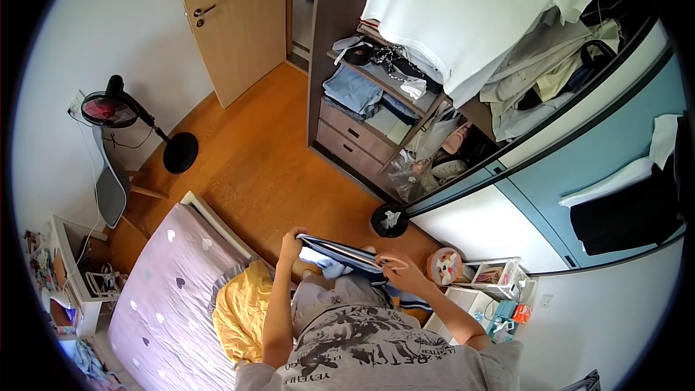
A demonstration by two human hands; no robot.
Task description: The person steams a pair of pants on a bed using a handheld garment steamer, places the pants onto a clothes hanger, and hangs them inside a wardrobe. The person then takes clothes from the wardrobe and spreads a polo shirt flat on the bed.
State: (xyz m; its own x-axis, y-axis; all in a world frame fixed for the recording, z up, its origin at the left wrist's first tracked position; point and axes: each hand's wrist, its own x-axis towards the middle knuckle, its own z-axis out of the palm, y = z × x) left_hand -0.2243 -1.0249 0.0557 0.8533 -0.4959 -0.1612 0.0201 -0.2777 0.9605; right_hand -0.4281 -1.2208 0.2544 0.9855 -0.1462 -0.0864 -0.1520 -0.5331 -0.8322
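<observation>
My left hand (292, 242) grips one end of a striped garment (337, 250) in navy, white and light blue. My right hand (399, 273) is closed on the other end. The cloth is stretched between both hands in front of my lap, and some of it hangs down beside my right leg. Its exact kind cannot be made out. To the left, near my left forearm, a bunched yellow cloth (245, 311) lies on the bed (159, 282), which has a pale pink sheet with hearts.
An open wardrobe (347, 119) holds folded jeans (352, 88) and hanging clothes; a white T-shirt (441, 14) hangs in front. A black bin (389, 221) stands at its foot. A black fan (116, 110) and grey chair (111, 188) are left, by a wooden door (235, 22).
</observation>
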